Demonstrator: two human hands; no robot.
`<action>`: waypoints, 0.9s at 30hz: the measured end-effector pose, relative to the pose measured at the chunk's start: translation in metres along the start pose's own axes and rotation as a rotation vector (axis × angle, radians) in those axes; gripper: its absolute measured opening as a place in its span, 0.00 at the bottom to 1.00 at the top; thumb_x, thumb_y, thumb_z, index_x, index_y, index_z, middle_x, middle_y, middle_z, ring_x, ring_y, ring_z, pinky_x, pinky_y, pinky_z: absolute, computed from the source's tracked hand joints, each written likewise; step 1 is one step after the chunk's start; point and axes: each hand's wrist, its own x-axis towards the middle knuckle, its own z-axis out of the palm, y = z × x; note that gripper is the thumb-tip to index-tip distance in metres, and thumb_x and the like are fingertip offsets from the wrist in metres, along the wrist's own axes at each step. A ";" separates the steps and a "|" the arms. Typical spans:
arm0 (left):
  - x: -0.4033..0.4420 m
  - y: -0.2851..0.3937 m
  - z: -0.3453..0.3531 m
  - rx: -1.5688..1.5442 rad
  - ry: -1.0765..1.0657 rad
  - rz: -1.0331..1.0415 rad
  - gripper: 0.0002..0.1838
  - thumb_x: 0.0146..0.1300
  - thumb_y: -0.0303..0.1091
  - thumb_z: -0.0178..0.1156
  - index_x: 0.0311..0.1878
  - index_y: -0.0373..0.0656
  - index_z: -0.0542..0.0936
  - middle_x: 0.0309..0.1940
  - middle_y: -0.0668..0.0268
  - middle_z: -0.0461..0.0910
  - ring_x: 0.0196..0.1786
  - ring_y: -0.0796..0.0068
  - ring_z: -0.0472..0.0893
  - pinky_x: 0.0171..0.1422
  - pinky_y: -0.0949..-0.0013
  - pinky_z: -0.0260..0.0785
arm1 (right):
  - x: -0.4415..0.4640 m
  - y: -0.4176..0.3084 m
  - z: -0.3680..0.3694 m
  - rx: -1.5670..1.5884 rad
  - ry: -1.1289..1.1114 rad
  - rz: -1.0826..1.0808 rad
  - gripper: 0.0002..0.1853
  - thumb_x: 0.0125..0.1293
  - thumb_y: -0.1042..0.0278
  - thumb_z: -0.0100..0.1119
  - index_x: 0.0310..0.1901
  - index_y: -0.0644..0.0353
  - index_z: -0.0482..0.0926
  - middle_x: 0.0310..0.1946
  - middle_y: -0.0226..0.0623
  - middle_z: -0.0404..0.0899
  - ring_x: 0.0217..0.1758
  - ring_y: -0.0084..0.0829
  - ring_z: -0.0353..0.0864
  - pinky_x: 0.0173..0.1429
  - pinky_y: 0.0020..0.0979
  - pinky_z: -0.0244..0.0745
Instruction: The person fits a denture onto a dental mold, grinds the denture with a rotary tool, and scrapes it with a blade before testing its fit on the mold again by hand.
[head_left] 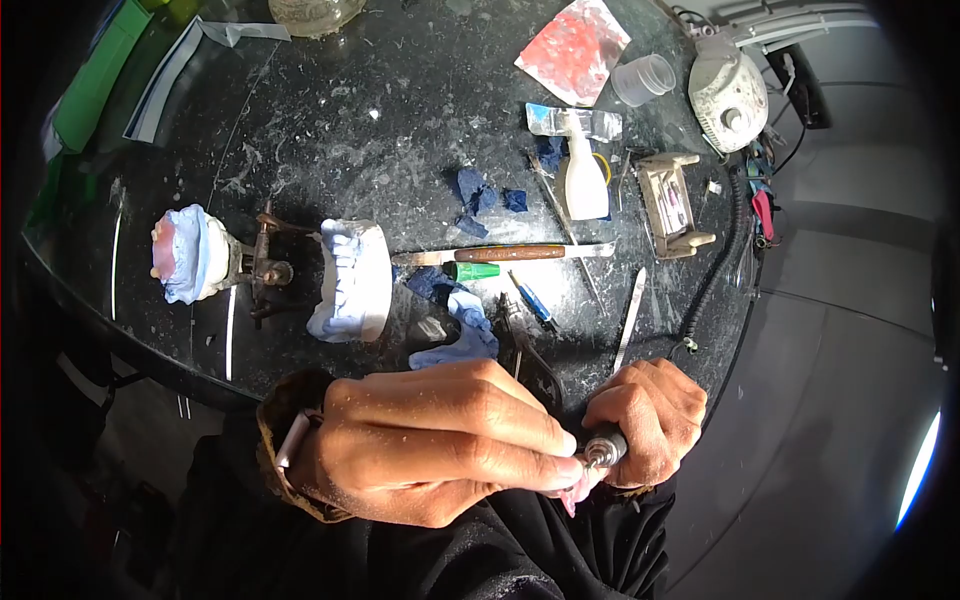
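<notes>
My left hand [430, 440], with a watch at the wrist, has its fingers pinched together on a small pink dental piece [574, 497], most of it hidden by the fingers. My right hand [655, 425] is wrapped round a metal rotary handpiece [606, 448], its tip close to the pink piece; I cannot tell whether they touch. Beyond my left hand lie crumpled blue material [462, 335] and a dark metal tool [515, 330]. A slim light-coloured blade [631, 318] lies just beyond my right hand.
Plaster dental models [360, 282] sit on an articulator [268, 268] at the left. A wooden-handled wax knife [510, 253], green cap [475, 271], white bottle [584, 180] and clear cup [643, 80] lie on the black table [330, 130]. A dusty control unit [728, 100] and coiled cord [720, 275] are at right.
</notes>
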 end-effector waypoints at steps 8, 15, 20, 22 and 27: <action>0.003 0.001 -0.004 0.021 -0.047 0.027 0.14 0.40 0.09 0.63 0.30 0.39 0.83 0.31 0.64 0.81 0.31 0.70 0.83 0.30 0.76 0.76 | 0.000 0.001 0.001 -0.010 -0.003 -0.005 0.30 0.48 0.33 0.61 0.16 0.57 0.68 0.10 0.27 0.62 0.10 0.24 0.65 0.14 0.24 0.53; 0.000 -0.002 -0.005 0.029 -0.043 0.034 0.15 0.41 0.09 0.62 0.31 0.39 0.83 0.31 0.64 0.82 0.31 0.69 0.83 0.30 0.76 0.76 | 0.000 0.001 0.003 -0.010 -0.007 0.001 0.29 0.49 0.34 0.60 0.16 0.57 0.68 0.11 0.27 0.63 0.11 0.24 0.66 0.14 0.24 0.53; 0.001 0.000 -0.005 0.029 -0.050 0.012 0.15 0.41 0.10 0.62 0.31 0.40 0.83 0.31 0.64 0.82 0.31 0.69 0.83 0.31 0.76 0.77 | -0.001 0.002 0.006 -0.004 0.017 -0.006 0.29 0.48 0.35 0.60 0.17 0.57 0.68 0.11 0.27 0.63 0.11 0.24 0.66 0.14 0.24 0.52; 0.001 0.000 -0.005 0.032 -0.049 0.006 0.15 0.41 0.10 0.63 0.31 0.39 0.83 0.31 0.64 0.82 0.30 0.70 0.82 0.30 0.76 0.77 | 0.002 0.002 0.003 -0.013 -0.003 -0.004 0.29 0.48 0.35 0.60 0.17 0.57 0.68 0.11 0.27 0.63 0.10 0.24 0.66 0.14 0.24 0.52; 0.000 0.000 -0.003 0.023 -0.025 -0.001 0.15 0.39 0.10 0.65 0.30 0.39 0.84 0.31 0.63 0.82 0.30 0.70 0.82 0.30 0.76 0.77 | -0.001 0.003 0.003 0.006 0.009 0.005 0.30 0.47 0.34 0.60 0.16 0.57 0.68 0.10 0.27 0.63 0.11 0.24 0.66 0.14 0.25 0.53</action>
